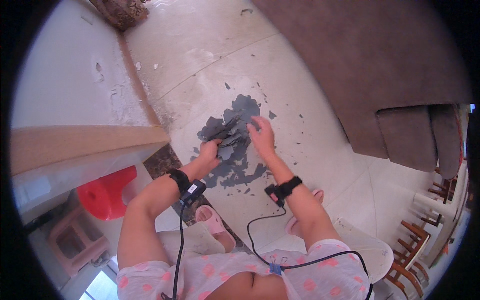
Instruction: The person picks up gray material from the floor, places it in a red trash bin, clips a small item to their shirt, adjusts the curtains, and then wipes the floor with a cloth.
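Observation:
A pile of thin, dark grey flakes (238, 138) lies on the pale tiled floor before me, with smaller fragments scattered round it. At the pile's left side my left hand (210, 152) grips a bunch of the larger flakes between thumb and fingers. My right hand (261, 135) is over the pile's right edge, its fingers curved and apart; whether its fingertips touch a flake cannot be told. Each forearm wears a black strap with a small cabled device.
A brown sofa (360, 75) stands at the right. Left are a peeling white wall (75, 75), a wood-edged panel (90, 146), a red plastic stool (107, 195) and a pink one (75, 240). Pink slippers (215, 221) are on my feet. Wooden chairs (408, 243) stand lower right.

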### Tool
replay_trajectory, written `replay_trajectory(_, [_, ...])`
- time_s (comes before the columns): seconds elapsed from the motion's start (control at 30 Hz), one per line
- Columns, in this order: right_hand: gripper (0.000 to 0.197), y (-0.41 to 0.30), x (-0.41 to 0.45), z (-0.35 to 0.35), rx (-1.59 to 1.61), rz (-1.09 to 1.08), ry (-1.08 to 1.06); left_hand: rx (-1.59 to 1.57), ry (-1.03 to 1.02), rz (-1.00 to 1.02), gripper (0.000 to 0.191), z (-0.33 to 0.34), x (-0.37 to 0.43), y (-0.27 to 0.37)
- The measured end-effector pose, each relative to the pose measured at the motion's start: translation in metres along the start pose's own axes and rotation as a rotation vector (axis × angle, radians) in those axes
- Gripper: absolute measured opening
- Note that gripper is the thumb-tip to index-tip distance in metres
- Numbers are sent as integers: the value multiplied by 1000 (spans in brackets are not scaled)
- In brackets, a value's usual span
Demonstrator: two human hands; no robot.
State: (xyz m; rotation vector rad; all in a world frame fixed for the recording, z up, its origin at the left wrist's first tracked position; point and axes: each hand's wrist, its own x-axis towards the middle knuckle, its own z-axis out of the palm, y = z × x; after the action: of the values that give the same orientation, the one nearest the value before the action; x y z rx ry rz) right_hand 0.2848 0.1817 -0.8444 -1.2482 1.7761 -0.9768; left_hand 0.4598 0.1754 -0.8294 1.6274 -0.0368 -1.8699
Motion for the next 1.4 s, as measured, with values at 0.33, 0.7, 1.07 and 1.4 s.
replay_trajectory(0.33, [82, -7, 72, 30, -633, -73, -323, 140, 250, 286, 27, -70, 45, -34])
replay_trajectory(0.7, [93, -6, -49, 13, -765, -407, -499, 0, 135, 325, 20, -65, 7, -8])
replay_trajectory(1.07, [38, 57, -80, 15, -501, -525, -321, -14, -36, 300, 21, -50, 3, 0])
replay_trajectory(1.4, [24, 13, -26, 22, 835, 516, -104, -61, -267, 331, 18, -10, 7, 4])
